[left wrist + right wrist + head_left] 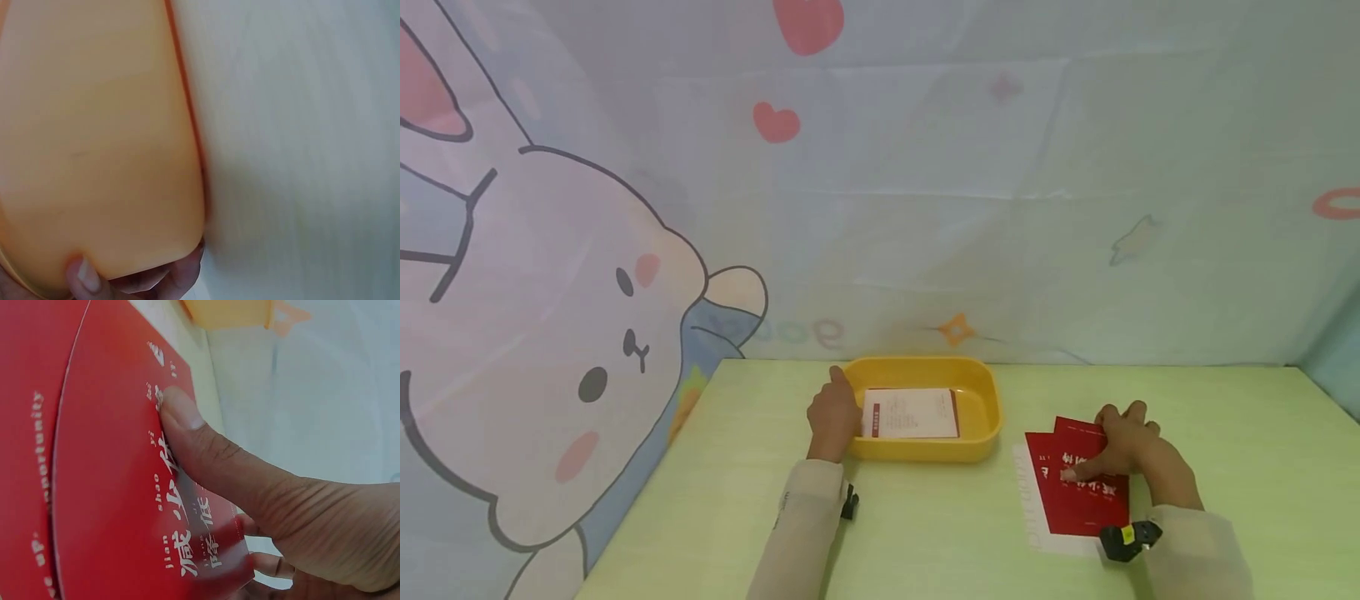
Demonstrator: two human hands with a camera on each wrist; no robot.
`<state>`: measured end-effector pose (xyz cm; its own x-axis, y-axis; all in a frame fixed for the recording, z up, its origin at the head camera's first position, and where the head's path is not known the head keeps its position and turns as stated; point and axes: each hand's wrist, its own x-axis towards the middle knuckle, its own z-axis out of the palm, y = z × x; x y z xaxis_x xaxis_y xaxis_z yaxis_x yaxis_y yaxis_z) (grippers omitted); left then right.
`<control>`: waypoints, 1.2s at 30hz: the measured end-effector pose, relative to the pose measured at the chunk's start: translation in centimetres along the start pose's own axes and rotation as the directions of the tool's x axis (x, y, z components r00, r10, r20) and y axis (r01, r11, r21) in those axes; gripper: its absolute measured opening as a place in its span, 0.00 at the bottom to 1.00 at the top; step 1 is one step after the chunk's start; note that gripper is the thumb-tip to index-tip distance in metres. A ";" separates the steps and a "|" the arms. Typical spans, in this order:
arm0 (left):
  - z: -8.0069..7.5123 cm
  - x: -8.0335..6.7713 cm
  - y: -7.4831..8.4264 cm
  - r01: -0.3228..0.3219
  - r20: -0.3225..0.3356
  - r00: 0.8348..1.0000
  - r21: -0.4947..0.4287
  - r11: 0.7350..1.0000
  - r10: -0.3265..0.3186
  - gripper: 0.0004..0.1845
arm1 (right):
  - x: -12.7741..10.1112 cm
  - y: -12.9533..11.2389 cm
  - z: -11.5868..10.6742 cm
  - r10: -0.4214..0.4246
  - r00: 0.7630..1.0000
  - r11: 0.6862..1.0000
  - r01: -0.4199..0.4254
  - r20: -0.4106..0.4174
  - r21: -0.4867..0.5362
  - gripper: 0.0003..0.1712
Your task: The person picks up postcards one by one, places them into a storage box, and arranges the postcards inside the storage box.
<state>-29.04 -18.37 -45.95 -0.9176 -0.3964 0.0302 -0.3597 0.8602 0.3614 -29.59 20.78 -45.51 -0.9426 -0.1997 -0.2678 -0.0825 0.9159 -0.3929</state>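
My left hand (835, 417) grips the left end of a yellow plastic tray (917, 452). In the left wrist view its thumb (87, 278) presses on the tray's outer wall, with fingers curled around the lower corner. Inside the tray lies a white printed card (913, 414) with a red edge showing. My right hand (1131, 446) pinches a red card (1078, 521) with white characters; in the right wrist view its thumb (184, 419) lies across the print and the fingers show at the far edge. Another red card overlaps it.
A whitish sheet (1037, 533) sticks out under the red cards at the left and front. The pale green table (940, 533) runs back to a hanging cloth (940, 208) printed with hearts and a cartoon animal, close behind the tray.
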 end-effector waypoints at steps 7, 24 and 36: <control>0.0 0.0 0.0 -0.003 0.020 1.000 -0.018 1.000 0.004 0.25 | 0.1 0.4 -0.1 -0.015 1.000 0.996 0.013 0.023 0.091 0.60; -0.2 0.0 -0.2 0.010 0.000 1.000 -0.009 1.000 -0.010 0.25 | 0.1 -0.1 -0.2 -0.078 0.995 0.944 0.053 0.064 0.326 0.51; 0.0 0.0 -0.2 -0.010 -0.005 1.000 -0.010 1.000 0.010 0.24 | -0.8 -0.3 -0.5 -0.132 0.990 0.805 0.082 0.043 0.588 0.34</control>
<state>-28.98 -18.56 -45.97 -0.9203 -0.3894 0.0383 -0.3490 0.8610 0.3700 -28.95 20.81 -44.77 -0.9088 -0.3335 -0.2507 0.0465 0.5161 -0.8553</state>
